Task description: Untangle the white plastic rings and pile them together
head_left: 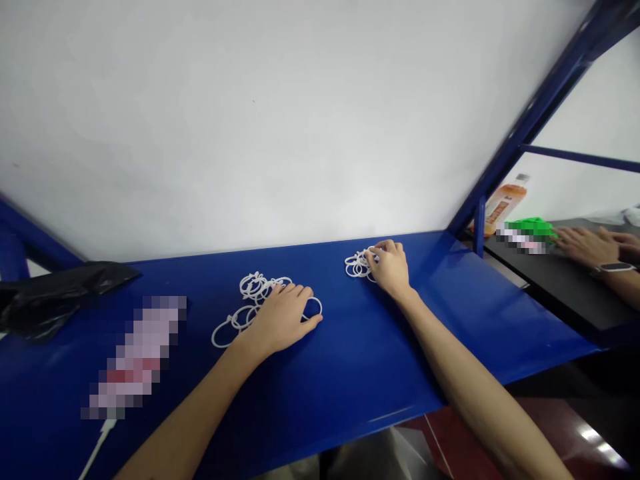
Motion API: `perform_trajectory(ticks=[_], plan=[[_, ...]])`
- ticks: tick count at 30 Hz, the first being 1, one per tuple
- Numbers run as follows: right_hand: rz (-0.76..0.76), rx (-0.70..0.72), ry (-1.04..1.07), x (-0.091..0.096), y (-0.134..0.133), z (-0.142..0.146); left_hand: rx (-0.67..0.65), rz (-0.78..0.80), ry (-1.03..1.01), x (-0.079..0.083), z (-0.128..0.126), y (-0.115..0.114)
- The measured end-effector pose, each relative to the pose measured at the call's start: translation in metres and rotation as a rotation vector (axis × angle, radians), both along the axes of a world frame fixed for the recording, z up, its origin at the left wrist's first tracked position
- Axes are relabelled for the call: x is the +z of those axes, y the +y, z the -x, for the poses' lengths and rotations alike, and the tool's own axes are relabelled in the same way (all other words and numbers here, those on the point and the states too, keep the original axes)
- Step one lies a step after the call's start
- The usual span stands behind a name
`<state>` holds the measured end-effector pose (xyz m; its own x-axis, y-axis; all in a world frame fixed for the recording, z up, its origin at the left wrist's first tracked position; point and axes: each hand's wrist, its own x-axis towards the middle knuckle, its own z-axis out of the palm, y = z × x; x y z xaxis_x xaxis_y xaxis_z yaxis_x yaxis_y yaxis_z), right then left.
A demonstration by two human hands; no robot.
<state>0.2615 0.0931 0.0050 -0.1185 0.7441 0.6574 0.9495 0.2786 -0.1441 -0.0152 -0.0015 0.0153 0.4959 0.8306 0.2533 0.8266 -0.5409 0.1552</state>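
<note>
My left hand (281, 319) lies on a loose spread of white plastic rings (256, 288) on the blue table (350, 373), fingers curled down over them. What the fingers hold, if anything, is hidden. Farther right, my right hand (390, 268) rests at the table's back, its fingertips pinched on a smaller cluster of white rings (356, 265).
A crumpled black bag (55, 293) lies at the left. A blurred-out object (137, 357) with a white cable (97, 447) sits beside it. Blue frame posts (540, 113) rise at the right. Beyond, another person's hands (590, 247) rest on a dark table by an orange bottle (505, 203).
</note>
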Motion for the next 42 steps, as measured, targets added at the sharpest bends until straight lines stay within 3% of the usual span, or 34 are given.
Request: perform_trajectory(ticks=[5,10,15,17,23,29,34,42], plan=[[-0.042,0.023,0.075,0.005,-0.003,0.003,-0.046,-0.018,-0.079,-0.003,-0.007,0.0],[-0.023,0.2,0.126,0.019,-0.024,0.023,-0.02,0.076,-0.162,-0.004,-0.012,0.001],[0.282,0.636,0.122,0.017,-0.054,0.056,-0.023,0.075,-0.185,-0.008,-0.013,0.004],[0.401,0.708,0.134,0.014,-0.061,0.064,-0.034,0.067,-0.2,-0.01,-0.013,0.005],[0.554,0.694,0.287,0.008,-0.057,0.063,-0.094,0.017,-0.222,-0.011,-0.012,0.006],[0.523,0.668,0.384,0.005,-0.049,0.057,-0.172,-0.116,-0.303,-0.007,-0.018,0.0],[0.485,0.678,0.323,0.007,-0.05,0.059,-0.086,-0.136,-0.41,-0.007,-0.019,0.001],[0.423,0.724,0.234,0.005,-0.056,0.065,0.073,-0.027,-0.55,-0.007,-0.017,0.005]])
